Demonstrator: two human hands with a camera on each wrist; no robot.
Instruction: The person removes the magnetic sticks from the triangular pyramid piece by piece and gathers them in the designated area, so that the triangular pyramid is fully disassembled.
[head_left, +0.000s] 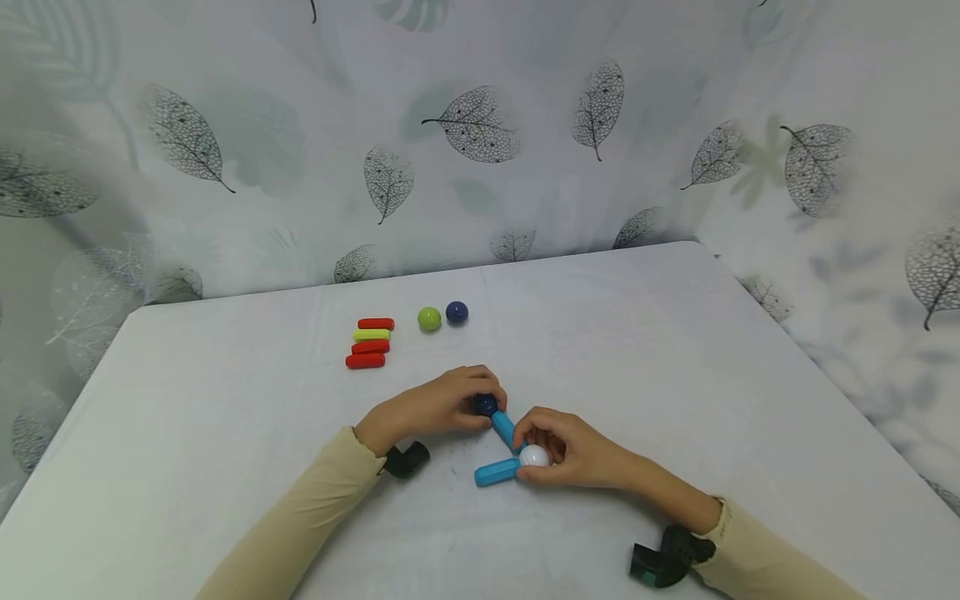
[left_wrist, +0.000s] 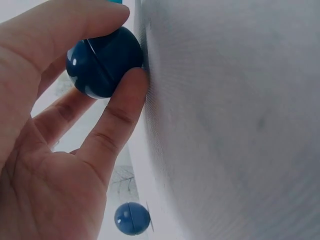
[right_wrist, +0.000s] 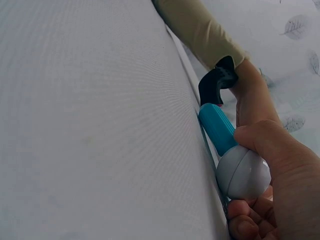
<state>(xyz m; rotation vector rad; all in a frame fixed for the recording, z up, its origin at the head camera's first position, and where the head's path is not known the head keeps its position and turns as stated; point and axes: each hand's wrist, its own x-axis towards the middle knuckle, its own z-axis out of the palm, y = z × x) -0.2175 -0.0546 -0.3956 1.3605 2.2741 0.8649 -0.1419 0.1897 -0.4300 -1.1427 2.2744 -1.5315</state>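
Observation:
My left hand (head_left: 450,402) pinches a dark blue ball (left_wrist: 105,62) between thumb and fingers, low over the table. From that ball a light blue rod (head_left: 505,428) slants down toward a white ball (head_left: 535,456). My right hand (head_left: 577,450) holds the white ball, thumb on the near side and fingers curled on the far side. A second light blue rod (head_left: 497,472) points left from the white ball, and the right wrist view shows its ribbed end (right_wrist: 217,127) against the ball. The contact between the slanting rod and the white ball is partly hidden by fingers.
Several short rods, red (head_left: 365,361) and yellow-green (head_left: 371,335), lie stacked in a row at the back left. Beside them sit a green ball (head_left: 429,319) and another dark blue ball (head_left: 457,312). A leaf-patterned curtain (head_left: 480,183) hangs behind the white table (head_left: 225,433).

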